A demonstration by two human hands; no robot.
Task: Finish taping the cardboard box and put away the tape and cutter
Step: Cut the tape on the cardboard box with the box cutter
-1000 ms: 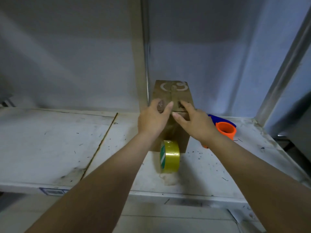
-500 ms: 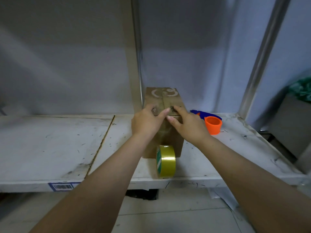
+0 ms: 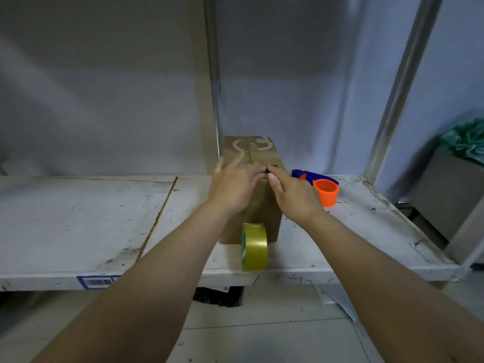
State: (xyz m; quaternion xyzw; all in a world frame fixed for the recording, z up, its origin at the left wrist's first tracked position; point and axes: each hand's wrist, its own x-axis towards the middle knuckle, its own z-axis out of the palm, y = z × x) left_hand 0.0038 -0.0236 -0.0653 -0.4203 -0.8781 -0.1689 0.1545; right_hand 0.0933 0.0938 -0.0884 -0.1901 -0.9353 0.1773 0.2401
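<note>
Both hands, left hand flat, right hand pinching (grip contents unclear), press the cardboard box top.

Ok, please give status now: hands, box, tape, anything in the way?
Left hand flat on cardboard box; right hand pinching at the top seam. Tape roll upright at shelf edge. Cutter right of box, untouched.

The box is matt brown cardboard. The tape is a glossy, smooth yellowish roll. The cutter looks like smooth orange and blue plastic. The shelf is white-painted, scuffed and scratched; its posts look metal.
</note>
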